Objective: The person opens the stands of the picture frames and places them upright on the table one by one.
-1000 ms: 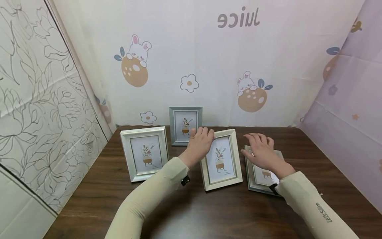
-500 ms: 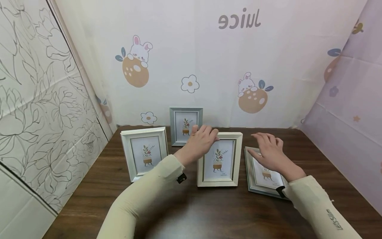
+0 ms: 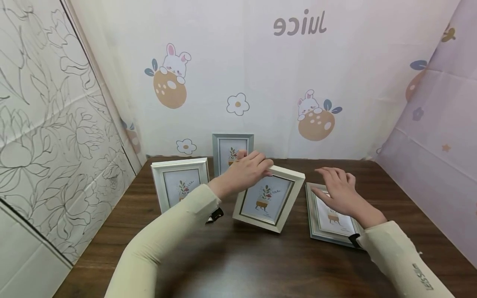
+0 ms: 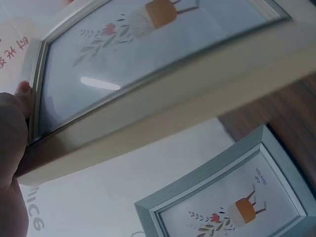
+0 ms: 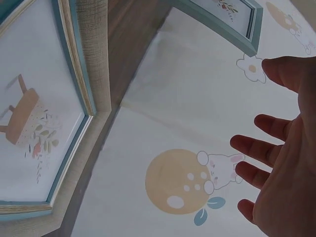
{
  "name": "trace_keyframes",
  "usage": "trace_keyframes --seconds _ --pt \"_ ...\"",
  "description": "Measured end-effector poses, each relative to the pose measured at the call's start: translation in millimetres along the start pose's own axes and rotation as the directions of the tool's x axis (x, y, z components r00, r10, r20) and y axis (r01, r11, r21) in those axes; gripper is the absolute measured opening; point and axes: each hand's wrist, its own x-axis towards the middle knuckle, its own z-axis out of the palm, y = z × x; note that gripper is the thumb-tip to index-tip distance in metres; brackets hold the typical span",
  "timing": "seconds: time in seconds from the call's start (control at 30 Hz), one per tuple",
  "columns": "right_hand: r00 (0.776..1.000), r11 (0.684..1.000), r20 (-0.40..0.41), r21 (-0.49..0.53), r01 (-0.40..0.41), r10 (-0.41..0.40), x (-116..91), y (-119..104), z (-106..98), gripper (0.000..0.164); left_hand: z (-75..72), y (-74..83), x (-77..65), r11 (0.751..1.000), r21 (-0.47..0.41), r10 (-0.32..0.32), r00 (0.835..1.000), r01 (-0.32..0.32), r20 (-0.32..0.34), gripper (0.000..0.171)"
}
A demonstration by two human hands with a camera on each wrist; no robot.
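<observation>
My left hand point(image 3: 246, 171) grips the top edge of a cream photo frame point(image 3: 266, 198), which leans clockwise in the head view. The left wrist view has this cream frame point(image 4: 163, 118) close up, with the thumb side of the hand at its left edge. A picture of a potted plant shows behind its glass. My right hand point(image 3: 340, 192) hovers with spread, relaxed fingers over a beige and grey-blue photo frame point(image 3: 333, 217) lying at the right; whether it is one frame or a stack, I cannot tell. In the right wrist view, that hand point(image 5: 284, 182) holds nothing.
A grey-green photo frame point(image 3: 217, 155) stands upright at the back, partly behind my left hand. On the left, a silvery white frame point(image 3: 180, 182) stands partly hidden by my left forearm. The dark wooden table point(image 3: 261, 265) meets a printed curtain point(image 3: 268, 82) behind.
The cream frame has swung from leaning left, through upright, to leaning right, its lower end moving left. My right hand has shifted slightly right and stays above the lying frame.
</observation>
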Motion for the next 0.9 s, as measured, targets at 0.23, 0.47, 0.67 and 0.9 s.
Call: trace_keyframes --seconds 0.23,0.47,0.67,0.9 --pt "1.0 1.0 0.002 -0.006 0.007 -0.007 -3.0 4.1 -0.2 0.055 -14.7 -5.8 3.1 0.998 -0.024 0.063 0.998 -0.062 0.016 0.026" --pt "1.0 1.0 0.024 -0.005 0.002 -0.002 -4.1 4.3 -1.7 0.056 -28.1 -7.9 5.6 0.991 0.049 0.119 0.992 -0.121 0.028 0.025" --pt "0.999 1.0 0.037 0.0 0.01 -0.01 -5.8 3.3 0.6 0.056 -36.4 -8.6 5.6 0.976 0.14 0.158 0.985 -0.166 0.066 0.027" --pt "0.999 0.999 0.025 0.0 0.039 -0.039 -4.2 4.7 0.8 0.056 -44.3 -13.3 4.2 0.973 0.159 0.159 0.985 -0.167 0.064 0.03"
